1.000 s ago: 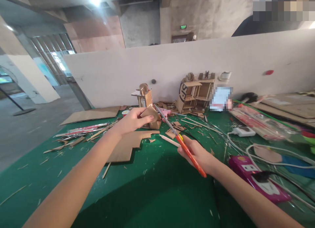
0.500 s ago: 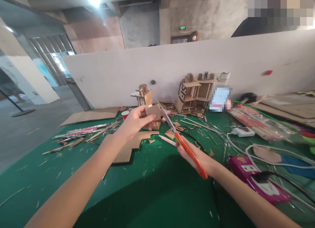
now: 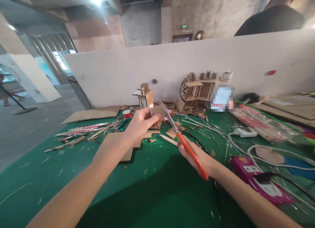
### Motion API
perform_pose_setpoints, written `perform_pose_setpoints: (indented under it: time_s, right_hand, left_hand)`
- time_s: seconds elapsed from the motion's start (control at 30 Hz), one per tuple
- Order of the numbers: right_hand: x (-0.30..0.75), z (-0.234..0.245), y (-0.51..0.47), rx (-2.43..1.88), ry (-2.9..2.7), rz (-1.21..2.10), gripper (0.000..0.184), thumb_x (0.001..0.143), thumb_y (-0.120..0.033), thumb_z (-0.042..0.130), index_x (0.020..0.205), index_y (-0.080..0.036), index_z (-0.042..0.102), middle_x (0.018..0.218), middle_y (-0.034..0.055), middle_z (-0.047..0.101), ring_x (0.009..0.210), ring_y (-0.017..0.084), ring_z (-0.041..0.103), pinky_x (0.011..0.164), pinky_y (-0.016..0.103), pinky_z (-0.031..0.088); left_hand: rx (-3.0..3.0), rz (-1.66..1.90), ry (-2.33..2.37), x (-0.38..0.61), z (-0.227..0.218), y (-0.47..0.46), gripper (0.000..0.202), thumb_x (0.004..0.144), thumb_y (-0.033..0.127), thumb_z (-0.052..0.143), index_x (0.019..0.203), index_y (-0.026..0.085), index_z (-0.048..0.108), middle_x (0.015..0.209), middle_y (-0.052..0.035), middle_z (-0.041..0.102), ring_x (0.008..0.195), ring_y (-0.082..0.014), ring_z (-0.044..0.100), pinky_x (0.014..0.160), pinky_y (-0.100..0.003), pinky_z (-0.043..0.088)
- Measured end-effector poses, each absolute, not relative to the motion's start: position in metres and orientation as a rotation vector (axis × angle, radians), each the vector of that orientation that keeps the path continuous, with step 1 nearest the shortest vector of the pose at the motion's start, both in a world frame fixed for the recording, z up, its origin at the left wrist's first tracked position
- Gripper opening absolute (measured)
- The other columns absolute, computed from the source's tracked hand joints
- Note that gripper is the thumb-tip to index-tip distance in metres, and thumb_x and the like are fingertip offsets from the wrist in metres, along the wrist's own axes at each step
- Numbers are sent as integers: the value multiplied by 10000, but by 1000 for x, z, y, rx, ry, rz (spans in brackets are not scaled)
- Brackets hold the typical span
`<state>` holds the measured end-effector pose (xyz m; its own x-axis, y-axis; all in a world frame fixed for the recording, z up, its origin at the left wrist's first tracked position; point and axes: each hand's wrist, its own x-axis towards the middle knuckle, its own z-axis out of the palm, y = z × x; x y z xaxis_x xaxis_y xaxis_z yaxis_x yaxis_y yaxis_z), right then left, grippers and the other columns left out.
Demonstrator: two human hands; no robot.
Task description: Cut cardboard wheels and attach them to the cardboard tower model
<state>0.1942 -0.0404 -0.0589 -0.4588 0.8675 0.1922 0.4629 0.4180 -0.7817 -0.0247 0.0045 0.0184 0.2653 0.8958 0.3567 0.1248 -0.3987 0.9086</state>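
Observation:
My left hand pinches a small cardboard piece between thumb and fingers, above the green table. My right hand is closed around the orange handles of a pair of scissors. The blades point up and left, and their tips are at the right edge of the cardboard piece; whether they touch it I cannot tell. Under my left forearm lies a larger stepped sheet of cardboard. A pale pencil-like stick rests on the table between my hands.
A small cardboard shelf model and a cardboard stand are at the white partition. Thin sticks and a red spool lie left. A purple power strip, cables and a lit screen are right. Someone's back shows beyond.
My left hand and the cardboard piece have shifted slightly right, closer to the scissor blades. The right hand keeps its hold on the scissors. The whole view has moved a little.

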Motion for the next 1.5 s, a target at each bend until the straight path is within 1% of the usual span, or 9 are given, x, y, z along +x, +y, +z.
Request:
perform_pose_setpoints:
  time_s: [0.13,0.3,0.6,0.7,0.83,1.03,1.23,1.4,1.5]
  right_hand:
    - [194,-61,-39,-1150,-2106,855,441,935,-641,273,841,-226,391,713,-24,444,625,143,400,633,303,406]
    - [193,-64,-39,-1137,-2119,823,419,948,-614,276,809,-228,359,706,-29,432,600,133,376,580,281,374]
    - [193,-62,-40,-1188,-2164,698,334,955,-531,333,796,-237,349,688,-28,446,583,143,396,571,301,372]
    - [193,-62,-40,-1183,-2171,707,341,954,-538,332,796,-237,354,681,-29,441,574,141,389,564,303,380]
    - [193,-62,-44,-1129,-2135,791,354,959,-563,303,860,-234,386,722,-16,454,617,151,413,590,307,415]
    - [192,-61,-47,-1079,-2108,874,406,944,-623,265,915,-236,383,746,-12,459,640,154,434,616,314,442]
    - [190,-63,-46,-1179,-2129,783,390,957,-601,264,868,-239,377,690,-27,461,580,148,418,555,300,402]
    - [188,-70,-43,-1192,-2130,662,369,964,-577,269,864,-238,376,688,-26,461,582,156,423,559,307,385]
    - [188,-71,-43,-1177,-2127,670,368,966,-568,269,834,-237,363,679,-30,443,583,152,405,557,303,367]
  left_hand:
    - [1733,1223,924,-22,18,2,223,824,357,639,845,139,597,743,-25,645,646,-107,574,630,-253,495]
    - [1775,1207,936,-23,20,1,214,835,356,618,843,144,591,743,-17,618,651,-110,560,649,-262,492]
    - [1840,1174,935,-24,25,-3,183,837,336,607,826,154,586,753,-20,624,636,-108,554,629,-257,486]
    - [1861,1150,936,-25,28,-3,156,839,313,601,816,160,582,717,-10,610,626,-107,551,622,-256,481]
    - [1855,1164,935,-23,28,-4,141,842,298,595,797,165,576,694,-2,596,617,-104,545,612,-251,478]
    - [1785,1230,996,-16,22,-6,183,839,328,594,779,158,566,663,-1,595,614,-114,565,624,-262,488]
    - [1843,1202,992,-15,28,-10,176,829,321,593,765,158,574,695,-11,626,616,-111,563,626,-262,488]
    - [1831,1219,1008,-13,27,-11,188,827,334,589,758,161,563,658,2,605,599,-116,568,621,-266,485]
    - [1844,1198,995,-15,27,-9,189,832,329,586,753,160,558,671,-3,603,602,-113,557,615,-262,479]
